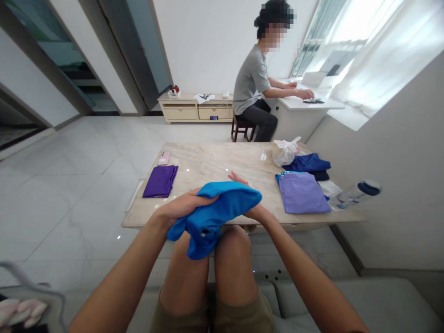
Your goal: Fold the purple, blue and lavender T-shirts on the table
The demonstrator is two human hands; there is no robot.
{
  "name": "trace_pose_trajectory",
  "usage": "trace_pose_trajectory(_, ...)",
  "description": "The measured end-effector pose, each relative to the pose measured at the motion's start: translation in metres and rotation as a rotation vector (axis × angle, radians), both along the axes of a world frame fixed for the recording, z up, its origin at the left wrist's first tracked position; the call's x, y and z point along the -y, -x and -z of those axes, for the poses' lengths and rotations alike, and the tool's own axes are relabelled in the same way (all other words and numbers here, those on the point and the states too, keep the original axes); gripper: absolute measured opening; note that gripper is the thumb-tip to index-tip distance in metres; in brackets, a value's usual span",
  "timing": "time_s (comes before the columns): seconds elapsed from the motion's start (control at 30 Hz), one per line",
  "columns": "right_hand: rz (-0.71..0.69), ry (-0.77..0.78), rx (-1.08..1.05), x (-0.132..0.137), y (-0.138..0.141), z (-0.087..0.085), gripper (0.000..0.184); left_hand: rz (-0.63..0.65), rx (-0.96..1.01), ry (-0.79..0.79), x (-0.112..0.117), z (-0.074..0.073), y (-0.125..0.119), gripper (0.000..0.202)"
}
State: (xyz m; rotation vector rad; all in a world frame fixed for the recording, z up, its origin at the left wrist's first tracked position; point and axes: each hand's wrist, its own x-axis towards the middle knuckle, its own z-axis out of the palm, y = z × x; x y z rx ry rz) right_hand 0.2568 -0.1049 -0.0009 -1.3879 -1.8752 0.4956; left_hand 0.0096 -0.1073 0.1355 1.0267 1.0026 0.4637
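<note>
A bright blue piece of cloth [222, 199], partly folded and drooping at its left end, hangs over my knees at the near edge of the table. My left hand [185, 206] grips it with the thumb on top. On the cloth's right side, my right hand [255, 210] is partly hidden behind it; its stretched-out fingers show above the cloth's upper edge. A small dark opening with a whitish spot shows low on the cloth. To the left lies a folded purple cloth [160, 181]. A folded lavender cloth [305, 193] lies to the right.
The marble-topped table [215, 159] also carries a pink phone [164, 158], a white plastic bag [285, 150], dark blue fabric [308, 163] and a clear bottle [357, 193] at its right end. Beyond it, a person [253, 83] sits at a white desk [301, 115].
</note>
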Motion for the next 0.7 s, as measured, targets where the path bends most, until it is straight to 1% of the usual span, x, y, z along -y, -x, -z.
trace_pose_trajectory(0.07,-0.181,0.078,-0.113,-0.009,0.016,-0.011,0.049,-0.024,-0.013,-0.095,0.002,-0.017,0.02,0.049)
trace_pose_trajectory(0.1,-0.234,0.11,-0.176,-0.013,0.021,-0.015,0.039,-0.05,-0.021,-0.131,-0.002,-0.022,0.03,0.049)
trace_pose_trajectory(0.13,-0.245,0.137,-0.219,-0.017,0.023,-0.019,0.032,-0.092,-0.026,-0.161,-0.008,-0.024,0.039,0.049)
trace_pose_trajectory(0.17,-0.217,0.156,-0.243,-0.019,0.022,-0.025,0.028,-0.159,-0.034,-0.189,-0.015,-0.025,0.048,0.048)
trace_pose_trajectory(0.23,-0.066,0.147,-0.235,-0.021,0.014,-0.045,0.026,-0.341,-0.075,-0.254,-0.028,-0.026,0.065,0.042)
trace_pose_trajectory(0.3,0.041,0.108,-0.159,-0.016,0.0,-0.076,0.026,-0.479,-0.147,-0.342,-0.036,-0.03,0.083,0.035)
trace_pose_trajectory(0.33,0.06,0.07,-0.116,-0.011,-0.007,-0.094,0.028,-0.51,-0.191,-0.411,-0.036,-0.033,0.091,0.032)
trace_pose_trajectory(0.4,0.072,-0.068,-0.047,0.004,-0.018,-0.127,0.032,-0.512,-0.276,-0.604,-0.03,-0.04,0.104,0.03)
trace_pose_trajectory(0.43,0.085,-0.15,-0.025,0.014,-0.022,-0.138,0.033,-0.514,-0.316,-0.717,-0.025,-0.041,0.109,0.028)
trace_pose_trajectory(0.47,0.103,-0.218,-0.008,0.023,-0.023,-0.143,0.036,-0.531,-0.356,-0.824,-0.02,-0.039,0.112,0.027)
trace_pose_trajectory(0.5,0.121,-0.254,0.009,0.032,-0.024,-0.142,0.039,-0.557,-0.396,-0.907,-0.015,-0.035,0.114,0.026)
trace_pose_trajectory(0.53,0.125,-0.241,0.035,0.039,-0.024,-0.136,0.041,-0.585,-0.436,-0.956,-0.012,-0.027,0.115,0.027)
trace_pose_trajectory(0.57,0.115,-0.187,0.07,0.045,-0.024,-0.126,0.04,-0.605,-0.473,-0.969,-0.01,-0.018,0.115,0.028)
trace_pose_trajectory(0.63,0.113,-0.04,0.139,0.051,-0.025,-0.105,0.037,-0.597,-0.529,-0.91,-0.01,0.002,0.115,0.024)
trace_pose_trajectory(0.67,0.13,0.01,0.158,0.052,-0.028,-0.099,0.039,-0.577,-0.548,-0.871,-0.011,0.008,0.115,0.019)
trace_pose_trajectory(0.7,0.16,0.025,0.165,0.052,-0.031,-0.098,0.043,-0.558,-0.568,-0.851,-0.011,0.01,0.117,0.018)
